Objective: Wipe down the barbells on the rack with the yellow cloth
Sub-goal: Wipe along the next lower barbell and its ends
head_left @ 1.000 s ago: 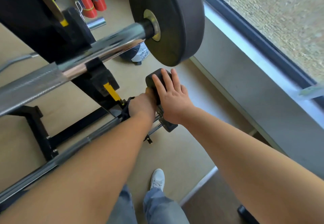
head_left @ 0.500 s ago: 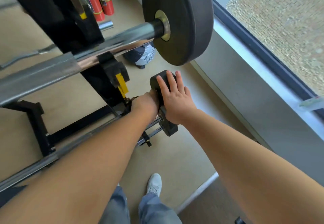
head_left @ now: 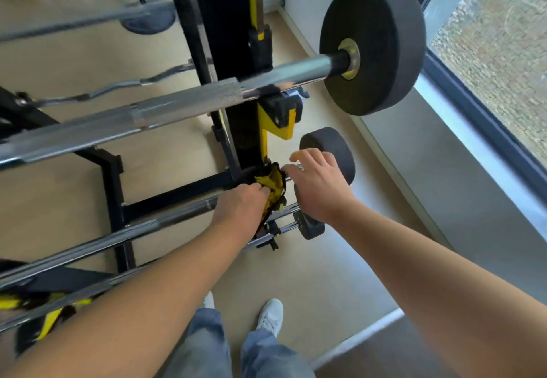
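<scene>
My left hand grips a crumpled yellow-and-black cloth against the lower barbell, close to its right end. That bar carries a small black plate. My right hand hovers just in front of this plate with its fingers spread and loosely bent, holding nothing. Higher up, a thick chrome barbell lies across the black-and-yellow rack, with a large black plate on its right end. A third thin bar with a small plate sits lowest.
A curl bar lies on the tan floor behind the rack. A grey wall ledge and window run along the right. My shoes stand on the floor below. Yellow-black straps hang at the lower left.
My right hand has lifted off the small plate and its fingers have spread. The yellow cloth under my left hand now shows. The camera has tilted up and back.
</scene>
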`<action>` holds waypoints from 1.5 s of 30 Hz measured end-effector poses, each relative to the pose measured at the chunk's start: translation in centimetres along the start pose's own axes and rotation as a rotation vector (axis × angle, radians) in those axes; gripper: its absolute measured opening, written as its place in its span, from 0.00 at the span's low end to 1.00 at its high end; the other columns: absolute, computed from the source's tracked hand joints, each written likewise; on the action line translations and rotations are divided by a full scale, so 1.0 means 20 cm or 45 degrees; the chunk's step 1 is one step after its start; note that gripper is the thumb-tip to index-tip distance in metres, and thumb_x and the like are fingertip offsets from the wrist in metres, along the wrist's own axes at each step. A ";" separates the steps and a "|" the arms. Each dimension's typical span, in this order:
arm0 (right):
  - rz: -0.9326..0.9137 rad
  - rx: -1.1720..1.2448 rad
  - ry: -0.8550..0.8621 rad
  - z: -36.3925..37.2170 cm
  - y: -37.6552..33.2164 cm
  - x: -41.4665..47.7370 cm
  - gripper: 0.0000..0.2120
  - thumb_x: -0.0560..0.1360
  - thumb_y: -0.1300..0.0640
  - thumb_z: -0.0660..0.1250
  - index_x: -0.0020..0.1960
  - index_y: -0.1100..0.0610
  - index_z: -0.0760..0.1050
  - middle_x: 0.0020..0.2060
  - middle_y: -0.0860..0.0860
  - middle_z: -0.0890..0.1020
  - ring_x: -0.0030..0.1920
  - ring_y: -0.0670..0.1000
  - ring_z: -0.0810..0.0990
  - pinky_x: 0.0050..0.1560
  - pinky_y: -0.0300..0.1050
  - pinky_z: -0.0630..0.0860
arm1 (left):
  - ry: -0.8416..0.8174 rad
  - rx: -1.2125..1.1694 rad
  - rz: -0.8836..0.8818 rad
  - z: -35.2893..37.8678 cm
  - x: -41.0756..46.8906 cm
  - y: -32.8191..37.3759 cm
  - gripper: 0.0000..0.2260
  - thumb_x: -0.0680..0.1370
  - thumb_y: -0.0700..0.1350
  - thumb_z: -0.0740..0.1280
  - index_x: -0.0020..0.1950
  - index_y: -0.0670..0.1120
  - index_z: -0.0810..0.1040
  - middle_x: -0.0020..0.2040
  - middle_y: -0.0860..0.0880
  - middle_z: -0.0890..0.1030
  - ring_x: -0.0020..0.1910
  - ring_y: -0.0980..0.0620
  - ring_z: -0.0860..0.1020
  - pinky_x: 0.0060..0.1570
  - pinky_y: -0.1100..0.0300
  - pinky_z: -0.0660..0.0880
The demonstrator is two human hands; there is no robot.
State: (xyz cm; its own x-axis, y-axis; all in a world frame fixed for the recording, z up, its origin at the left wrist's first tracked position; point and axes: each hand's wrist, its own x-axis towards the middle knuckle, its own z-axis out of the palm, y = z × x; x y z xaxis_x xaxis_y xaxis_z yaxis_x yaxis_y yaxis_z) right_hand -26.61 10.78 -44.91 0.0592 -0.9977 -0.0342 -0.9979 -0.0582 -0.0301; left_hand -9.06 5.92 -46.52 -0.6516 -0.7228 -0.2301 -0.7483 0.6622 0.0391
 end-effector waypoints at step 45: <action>-0.205 0.030 -0.328 0.24 -0.75 0.23 0.35 0.78 0.57 0.65 0.81 0.60 0.54 0.79 0.56 0.58 0.79 0.59 0.54 0.77 0.57 0.50 | -0.851 -0.508 -0.011 0.22 0.10 -0.77 0.10 0.72 0.53 0.70 0.48 0.49 0.77 0.43 0.48 0.79 0.41 0.50 0.79 0.38 0.56 0.74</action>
State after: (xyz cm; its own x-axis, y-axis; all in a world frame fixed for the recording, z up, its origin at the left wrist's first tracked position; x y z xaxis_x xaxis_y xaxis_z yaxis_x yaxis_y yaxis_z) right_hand -11.24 7.16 -49.37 0.2244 -0.9335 -0.2795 -0.9744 -0.2107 -0.0788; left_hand 1.64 -4.94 -51.85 -0.5276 -0.3709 -0.7642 -0.8235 0.4443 0.3529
